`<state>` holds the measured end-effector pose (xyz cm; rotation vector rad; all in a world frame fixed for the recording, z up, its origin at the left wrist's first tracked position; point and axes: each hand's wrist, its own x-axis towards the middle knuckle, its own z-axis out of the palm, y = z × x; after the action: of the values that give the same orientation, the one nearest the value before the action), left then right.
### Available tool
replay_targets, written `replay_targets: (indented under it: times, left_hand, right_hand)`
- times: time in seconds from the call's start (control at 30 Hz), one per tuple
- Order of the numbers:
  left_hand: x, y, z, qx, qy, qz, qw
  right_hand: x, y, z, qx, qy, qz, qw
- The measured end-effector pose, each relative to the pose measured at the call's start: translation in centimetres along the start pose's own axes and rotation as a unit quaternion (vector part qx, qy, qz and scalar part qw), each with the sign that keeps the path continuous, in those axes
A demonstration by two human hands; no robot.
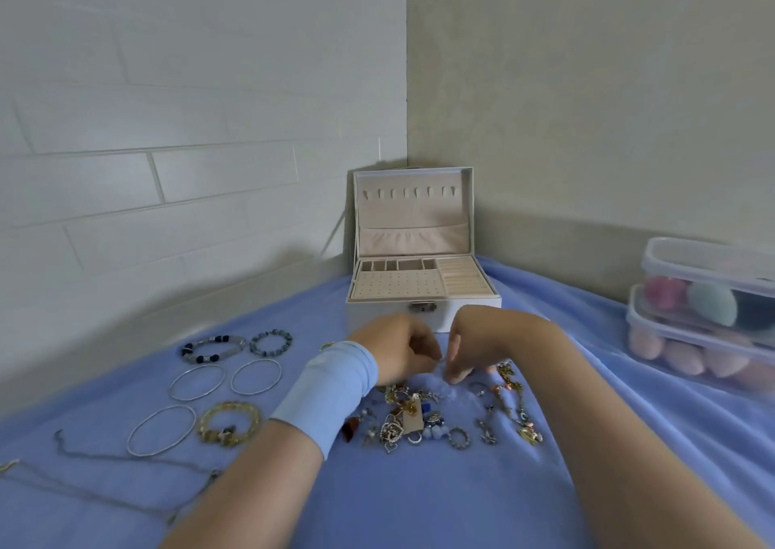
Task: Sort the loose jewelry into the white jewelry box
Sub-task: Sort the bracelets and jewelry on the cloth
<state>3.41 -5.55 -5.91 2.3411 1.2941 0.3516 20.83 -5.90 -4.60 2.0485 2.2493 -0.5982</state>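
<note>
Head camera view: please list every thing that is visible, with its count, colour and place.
jewelry box: one, white, beige lining, lid open, back centre.
beaded bracelets: two, dark blue and grey-green, left.
bangles: three, silver, left.
chunky bracelet: one, gold, beside the bangles.
chains: count unclear, silver, lower left.
small jewelry pile: many pieces, gold, silver, blue, front centre.
containers: two, clear, stacked, right edge.
cloth: one, blue, under everything.
wristband: one, light blue, left wrist.
left hand: fingers curled, over the pile.
right hand: fingers curled, beside it.

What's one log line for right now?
left hand, right hand: fingers at pile | box: open | bracelets: left of pile
</note>
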Motion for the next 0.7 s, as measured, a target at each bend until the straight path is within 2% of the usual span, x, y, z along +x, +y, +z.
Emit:
replay_targets:
  times: [0.13, 0.3, 0.47, 0.6, 0.7]
  left_hand:
    - [0.5, -0.3, 0.5, -0.015, 0.038, 0.005, 0.999]
    - [0.4, -1.0, 0.1, -0.07, 0.042, 0.014, 0.997]
    - [-0.1, -1.4, -1.9, -0.145, 0.043, 0.038, 0.988]
    - [-0.6, -2.8, -4.0, -0.158, 0.116, -0.013, 0.981]
    - [-0.8, -4.9, -4.6, -0.133, 0.161, -0.063, 0.976]
  right_hand:
    - [0.1, -0.2, 0.0, 0.004, -0.008, -0.01, 1.0]
    - [-0.1, -0.4, 0.0, 0.002, 0.0, -0.023, 1.0]
    - [-0.5, -1.3, -0.8, 0.095, 0.054, -0.072, 0.991]
    - [0.0, -3.6, -0.6, 0.189, 0.127, -0.122, 0.966]
    - [1.8, -5.9, -0.1, 0.195, 0.17, -0.127, 0.958]
